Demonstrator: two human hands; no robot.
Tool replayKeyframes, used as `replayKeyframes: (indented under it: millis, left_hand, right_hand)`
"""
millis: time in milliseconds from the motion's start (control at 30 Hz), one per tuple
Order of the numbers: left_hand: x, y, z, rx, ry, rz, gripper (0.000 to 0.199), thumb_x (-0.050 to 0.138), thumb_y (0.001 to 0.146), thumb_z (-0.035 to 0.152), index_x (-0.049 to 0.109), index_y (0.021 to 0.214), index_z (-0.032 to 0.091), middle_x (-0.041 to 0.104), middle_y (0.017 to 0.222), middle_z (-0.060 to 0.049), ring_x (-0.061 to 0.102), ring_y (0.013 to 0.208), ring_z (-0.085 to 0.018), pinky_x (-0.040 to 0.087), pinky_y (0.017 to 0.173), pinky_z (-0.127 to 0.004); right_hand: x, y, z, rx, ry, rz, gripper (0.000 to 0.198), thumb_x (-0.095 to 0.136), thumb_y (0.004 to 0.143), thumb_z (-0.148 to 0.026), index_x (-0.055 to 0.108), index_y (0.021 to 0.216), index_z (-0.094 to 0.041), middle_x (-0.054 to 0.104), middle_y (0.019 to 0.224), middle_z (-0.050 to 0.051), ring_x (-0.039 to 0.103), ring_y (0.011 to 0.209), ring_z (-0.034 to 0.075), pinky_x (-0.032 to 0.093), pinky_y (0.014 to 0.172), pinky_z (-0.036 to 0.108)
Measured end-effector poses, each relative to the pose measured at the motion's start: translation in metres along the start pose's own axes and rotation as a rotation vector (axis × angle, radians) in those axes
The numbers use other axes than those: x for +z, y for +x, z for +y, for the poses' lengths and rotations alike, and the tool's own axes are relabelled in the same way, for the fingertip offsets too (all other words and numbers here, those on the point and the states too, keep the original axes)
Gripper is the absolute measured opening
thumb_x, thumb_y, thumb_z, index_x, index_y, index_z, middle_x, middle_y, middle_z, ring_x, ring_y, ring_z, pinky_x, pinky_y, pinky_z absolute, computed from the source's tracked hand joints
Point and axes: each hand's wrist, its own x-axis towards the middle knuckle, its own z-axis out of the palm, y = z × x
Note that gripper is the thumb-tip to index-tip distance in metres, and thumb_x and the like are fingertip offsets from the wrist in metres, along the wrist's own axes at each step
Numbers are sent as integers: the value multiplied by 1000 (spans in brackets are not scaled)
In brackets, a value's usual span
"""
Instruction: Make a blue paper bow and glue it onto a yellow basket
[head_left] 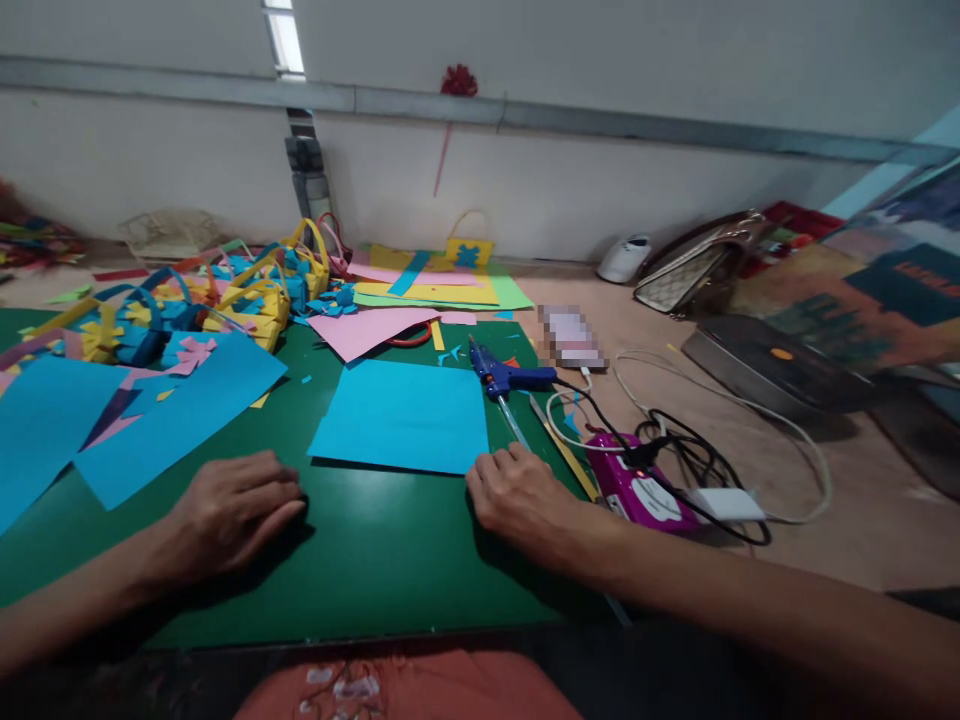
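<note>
My left hand (238,508) rests on the green tabletop (360,560) with its fingers curled together, and no object shows in it. It is left of a blue sheet of paper (405,415) that lies flat in the middle. By the sheet's lower right corner lies my right hand (525,500), loosely closed with nothing visible inside; whether it touches the corner I cannot tell. Beyond this hand, a blue glue gun (517,377) with a clear glue stick (513,420) lies at the sheet's right edge.
Small paper baskets (247,310) crowd the back left, behind more blue sheets (187,420). Red-handled scissors (411,336) lie partly under pink paper (367,328). On the right are a purple power strip (637,485), tangled cables (697,450), a blurred phone (572,337) and a grey case (772,365).
</note>
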Motion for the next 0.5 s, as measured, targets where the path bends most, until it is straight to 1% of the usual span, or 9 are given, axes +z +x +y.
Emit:
replayKeyframes:
  millis: [33, 67, 133, 167, 233, 267, 333, 400, 500]
  left_hand:
    - [5, 4, 11, -122, -150, -16, 25, 46, 91, 29, 67, 83, 19, 68, 76, -5, 60, 65, -15, 48, 58, -25]
    - [10, 10, 21, -295, -300, -49, 29, 44, 92, 36, 67, 86, 18, 67, 72, -5, 59, 60, -14, 47, 53, -24]
    - [17, 22, 39, -661, -623, -144, 39, 45, 89, 48, 65, 98, 16, 68, 75, -7, 59, 56, -14, 45, 47, -23]
    - [19, 28, 45, -780, -790, -174, 44, 46, 88, 53, 65, 96, 14, 69, 81, -9, 61, 59, -14, 45, 48, -23]
    - [23, 39, 53, -945, -1030, -214, 52, 46, 85, 59, 66, 86, 12, 69, 82, -13, 63, 61, -16, 46, 49, -23]
    - [25, 42, 55, -988, -1097, -227, 54, 46, 84, 61, 67, 82, 11, 70, 80, -14, 64, 62, -17, 47, 52, -24]
    - [26, 47, 57, -1034, -1112, -227, 56, 48, 82, 62, 68, 75, 10, 70, 74, -15, 64, 64, -18, 49, 59, -27]
    - [26, 49, 56, -1048, -1028, -187, 55, 51, 80, 62, 67, 66, 12, 70, 70, -14, 64, 65, -19, 49, 63, -28]
    - [19, 50, 50, -985, -812, -154, 51, 55, 78, 60, 61, 54, 15, 67, 61, -9, 62, 59, -19, 48, 58, -28]
  right_hand:
    - [-5, 0, -3, 29, 71, -36, 13, 50, 74, -3, 58, 79, -11, 61, 70, 9, 58, 60, 21, 32, 50, 32]
    - [-10, 1, -5, 56, 145, -65, 13, 51, 73, -4, 58, 79, -13, 62, 72, 9, 59, 61, 21, 31, 48, 32]
    - [-20, 3, -12, 94, 275, -93, 13, 53, 71, -7, 57, 80, -15, 64, 74, 8, 60, 61, 21, 28, 45, 31]
    - [-25, 4, -15, 95, 323, -92, 13, 54, 71, -8, 57, 81, -15, 65, 75, 7, 60, 62, 21, 27, 44, 31]
    - [-31, 7, -23, 78, 385, -81, 13, 55, 71, -11, 57, 83, -15, 65, 77, 8, 61, 64, 21, 29, 45, 30]
    - [-32, 8, -27, 63, 406, -70, 12, 55, 71, -13, 57, 83, -15, 66, 77, 8, 61, 65, 22, 30, 45, 30]
    - [-33, 10, -35, 19, 432, -32, 11, 55, 72, -14, 57, 83, -14, 65, 76, 8, 61, 66, 22, 33, 46, 30]
    - [-30, 12, -40, -48, 446, 13, 10, 55, 74, -13, 57, 84, -13, 65, 76, 8, 61, 66, 21, 34, 46, 29]
    - [-26, 13, -43, -177, 434, 73, 8, 51, 79, -13, 57, 85, -12, 65, 76, 8, 60, 66, 21, 38, 48, 31]
